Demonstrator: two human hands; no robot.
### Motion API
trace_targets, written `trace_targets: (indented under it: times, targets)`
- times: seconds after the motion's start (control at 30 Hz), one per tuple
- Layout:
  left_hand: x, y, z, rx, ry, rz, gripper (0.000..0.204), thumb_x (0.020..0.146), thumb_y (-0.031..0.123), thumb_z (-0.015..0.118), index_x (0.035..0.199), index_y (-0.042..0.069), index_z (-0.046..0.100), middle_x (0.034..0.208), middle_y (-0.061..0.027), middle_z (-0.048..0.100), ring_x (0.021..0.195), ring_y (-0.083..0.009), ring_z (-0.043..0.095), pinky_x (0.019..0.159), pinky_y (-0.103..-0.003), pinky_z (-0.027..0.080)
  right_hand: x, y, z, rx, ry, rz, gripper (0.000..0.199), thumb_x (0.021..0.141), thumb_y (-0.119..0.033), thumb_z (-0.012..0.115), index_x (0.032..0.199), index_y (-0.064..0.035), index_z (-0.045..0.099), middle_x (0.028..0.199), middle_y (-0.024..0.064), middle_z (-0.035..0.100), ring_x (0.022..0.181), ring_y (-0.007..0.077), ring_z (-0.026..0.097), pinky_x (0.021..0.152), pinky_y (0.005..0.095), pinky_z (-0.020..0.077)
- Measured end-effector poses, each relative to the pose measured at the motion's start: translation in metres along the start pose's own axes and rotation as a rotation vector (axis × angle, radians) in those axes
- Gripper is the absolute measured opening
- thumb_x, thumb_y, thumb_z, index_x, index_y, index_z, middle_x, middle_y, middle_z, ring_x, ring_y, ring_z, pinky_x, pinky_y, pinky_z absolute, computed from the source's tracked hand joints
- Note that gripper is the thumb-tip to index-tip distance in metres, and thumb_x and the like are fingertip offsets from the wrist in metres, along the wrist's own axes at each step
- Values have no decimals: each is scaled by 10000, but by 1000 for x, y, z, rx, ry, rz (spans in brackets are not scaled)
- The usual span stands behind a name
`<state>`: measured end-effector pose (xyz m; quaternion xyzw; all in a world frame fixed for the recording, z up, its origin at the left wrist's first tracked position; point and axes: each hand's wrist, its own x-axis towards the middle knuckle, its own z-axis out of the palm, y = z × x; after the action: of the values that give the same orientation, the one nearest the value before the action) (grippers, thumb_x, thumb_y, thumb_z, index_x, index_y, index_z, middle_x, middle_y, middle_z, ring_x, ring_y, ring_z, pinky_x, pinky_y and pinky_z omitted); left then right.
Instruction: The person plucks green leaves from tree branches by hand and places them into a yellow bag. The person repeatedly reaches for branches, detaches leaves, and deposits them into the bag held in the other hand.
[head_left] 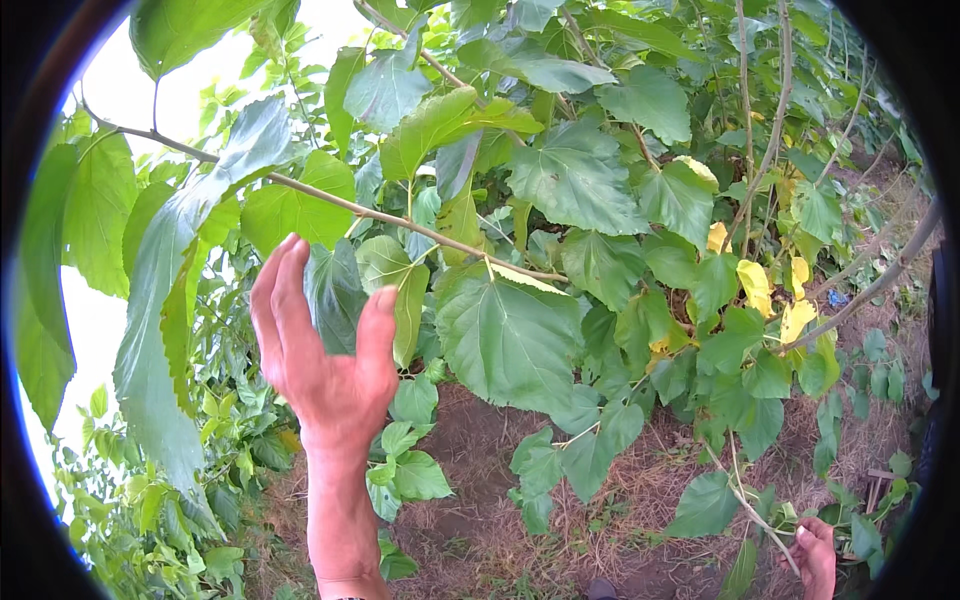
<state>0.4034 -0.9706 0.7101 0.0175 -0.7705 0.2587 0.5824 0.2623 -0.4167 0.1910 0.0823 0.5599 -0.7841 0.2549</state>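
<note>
Two hands: left hand [325,370] fingers spread near leaf [335,290]; right hand [815,555] pinching twig [750,505].

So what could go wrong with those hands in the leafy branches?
The right hand grips a thin twig low down; pulled hard, it might snap or whip back. The open left hand is raised beside a big green leaf under a long bent branch, which could spring toward the face if tugged.
</note>
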Motion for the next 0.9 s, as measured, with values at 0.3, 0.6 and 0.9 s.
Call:
trace_targets:
  times: [0.3,0.6,0.9]
  targets:
    - [-3,-44,72,-567,-295,-530,272,1072,87,682,1329,2,655,1052,-68,726,823,-107,683,760,-292,545,-32,11,-13,64,-29,-288,515,1044,-340,729,1390,15,589,1261,155,698,679,194,727,615,312,643]
    - [-48,-49,43,-438,-302,-480,88,1053,-7,636,1126,34,608,864,-91,694,676,-172,666,655,-352,527,-68,-34,48,-468,121,-337,551,997,-129,678,1520,-30,535,1183,97,636,642,117,563,562,262,458]
    - [-110,-58,42,-294,-166,-258,86,1042,-28,638,1117,14,629,881,-124,698,678,-208,654,677,-359,522,-98,-47,119,152,38,-500,724,1129,-467,581,1676,-38,377,1204,162,743,562,161,691,393,234,489]
